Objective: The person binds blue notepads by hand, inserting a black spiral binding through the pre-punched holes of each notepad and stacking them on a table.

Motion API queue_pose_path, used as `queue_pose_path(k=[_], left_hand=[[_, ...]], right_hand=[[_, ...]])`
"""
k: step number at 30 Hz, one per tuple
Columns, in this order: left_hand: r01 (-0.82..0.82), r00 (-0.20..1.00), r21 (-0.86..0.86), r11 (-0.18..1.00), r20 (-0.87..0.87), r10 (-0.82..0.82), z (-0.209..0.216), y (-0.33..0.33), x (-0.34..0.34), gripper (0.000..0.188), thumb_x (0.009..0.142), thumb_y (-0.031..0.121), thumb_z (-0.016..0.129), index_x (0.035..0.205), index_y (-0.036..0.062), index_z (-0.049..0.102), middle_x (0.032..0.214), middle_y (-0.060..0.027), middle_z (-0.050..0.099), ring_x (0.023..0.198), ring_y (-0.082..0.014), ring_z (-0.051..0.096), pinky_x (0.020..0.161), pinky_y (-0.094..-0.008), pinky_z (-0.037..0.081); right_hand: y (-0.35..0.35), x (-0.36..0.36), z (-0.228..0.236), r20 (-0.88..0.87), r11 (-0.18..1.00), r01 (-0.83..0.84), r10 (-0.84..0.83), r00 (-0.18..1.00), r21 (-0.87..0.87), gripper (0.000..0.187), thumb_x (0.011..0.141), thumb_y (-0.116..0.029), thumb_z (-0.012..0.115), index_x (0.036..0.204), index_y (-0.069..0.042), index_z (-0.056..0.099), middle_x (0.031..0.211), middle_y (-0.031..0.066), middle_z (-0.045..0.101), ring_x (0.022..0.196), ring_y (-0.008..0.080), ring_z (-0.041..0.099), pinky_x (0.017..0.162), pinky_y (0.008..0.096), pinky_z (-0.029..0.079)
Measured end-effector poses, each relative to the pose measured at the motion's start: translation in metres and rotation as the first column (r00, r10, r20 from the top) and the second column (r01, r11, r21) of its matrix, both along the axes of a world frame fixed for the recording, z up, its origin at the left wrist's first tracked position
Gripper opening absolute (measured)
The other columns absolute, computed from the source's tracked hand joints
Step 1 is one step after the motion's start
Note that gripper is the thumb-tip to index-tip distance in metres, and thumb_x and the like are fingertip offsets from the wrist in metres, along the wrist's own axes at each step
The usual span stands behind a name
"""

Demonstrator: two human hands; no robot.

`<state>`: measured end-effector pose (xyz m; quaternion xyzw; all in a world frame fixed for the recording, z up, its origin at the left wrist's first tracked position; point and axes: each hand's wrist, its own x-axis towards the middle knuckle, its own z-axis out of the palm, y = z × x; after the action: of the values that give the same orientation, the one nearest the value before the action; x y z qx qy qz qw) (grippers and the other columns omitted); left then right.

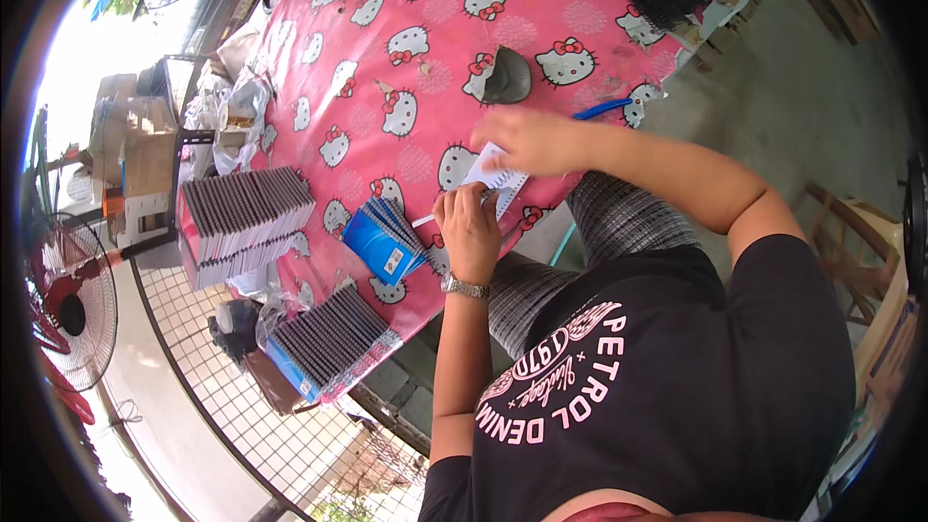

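The left hand (469,219), fingers bent, pinches a white hole-punched sheet (506,186) above the table's (372,48) near edge; the blurred right hand (530,142) is over its far end, grip unclear. Blue spiral notebooks (377,244) lie left.

Workshop with stacked spiral notebooks (246,208)

At the pink tabletop (416,14), the left hand (469,224) holds punched white paper (509,189), the blurred right hand (527,142) is at its upper part, and fanned blue notebooks (379,240) lie nearby, beside taller spiral-bound stacks (246,208).
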<state>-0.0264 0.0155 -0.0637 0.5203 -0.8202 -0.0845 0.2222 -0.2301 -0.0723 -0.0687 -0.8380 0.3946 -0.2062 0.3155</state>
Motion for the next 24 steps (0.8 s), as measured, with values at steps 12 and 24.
queue_pose_path(k=[12,24], left_hand=[[-0.229,0.968,0.007,0.973,0.107,0.227,-0.014,0.017,0.020,0.039,0.076,0.028,0.081,0.105,0.0125,0.060,0.111,-0.0063,0.058,0.121,-0.0336,0.046,0.106,-0.0605,0.026],[-0.172,0.985,-0.021,0.985,0.009,0.172,-0.004,0.006,0.022,0.043,0.072,0.027,0.081,0.106,0.0102,0.061,0.107,-0.0082,0.060,0.109,-0.0309,0.051,0.096,-0.0460,0.036]], right_hand=[[-0.003,-0.001,0.026,0.630,0.495,-0.618,0.168,0.758,0.611,0.039,0.075,-0.022,0.079,0.108,-0.008,0.065,0.122,0.0129,0.061,0.113,0.0281,0.058,0.094,0.0411,0.047],[-0.008,0.006,0.032,0.771,0.406,-0.721,0.059,0.634,0.562,0.040,0.075,-0.025,0.079,0.107,-0.004,0.067,0.119,0.0110,0.061,0.113,0.0218,0.056,0.095,0.0357,0.044]])
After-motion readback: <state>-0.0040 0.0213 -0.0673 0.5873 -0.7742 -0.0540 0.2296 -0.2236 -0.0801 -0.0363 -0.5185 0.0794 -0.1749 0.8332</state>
